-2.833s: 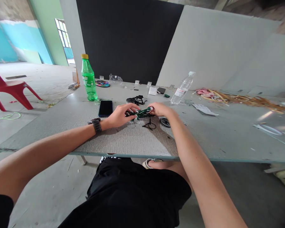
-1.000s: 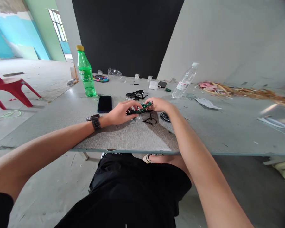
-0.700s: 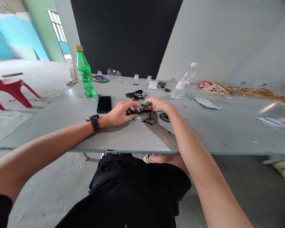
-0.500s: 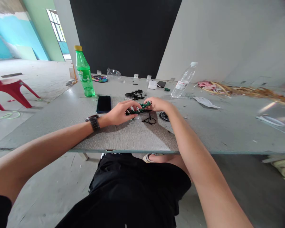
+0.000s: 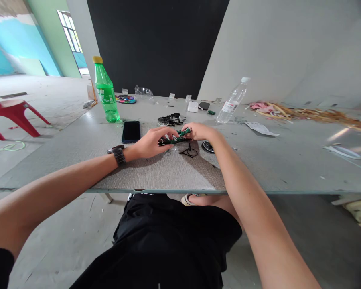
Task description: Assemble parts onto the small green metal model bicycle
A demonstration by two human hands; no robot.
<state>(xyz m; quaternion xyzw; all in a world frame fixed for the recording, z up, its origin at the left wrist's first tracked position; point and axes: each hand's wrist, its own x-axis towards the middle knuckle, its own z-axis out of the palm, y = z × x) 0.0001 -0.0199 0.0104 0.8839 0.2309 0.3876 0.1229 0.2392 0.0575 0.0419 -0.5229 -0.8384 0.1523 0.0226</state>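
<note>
Between my hands, just above the table (image 5: 156, 172), is a green and black toy bicycle frame (image 5: 177, 137). My left hand (image 5: 154, 141) closes on its left end, thumb below and fingers on top. At the frame's right end, my right hand (image 5: 199, 131) grips with bent fingers; its fingertips are partly hidden. A thin black part with a ring (image 5: 189, 151) lies just in front of the frame. Beside my right wrist is a small spoked wheel (image 5: 208, 147), partly covered by the forearm. More black bicycle parts (image 5: 171, 119) lie behind my hands.
A phone (image 5: 131, 132) lies left of my hands, with a green bottle (image 5: 107, 92) behind it. To the right stand a clear bottle (image 5: 234, 100) and a crumpled paper (image 5: 261, 129). A white case (image 5: 193, 106) sits farther back. Straw-like strips (image 5: 313, 114) line the wall.
Both hands keep their hold on the toy bicycle frame, nearly still. The view has shifted very slightly.
</note>
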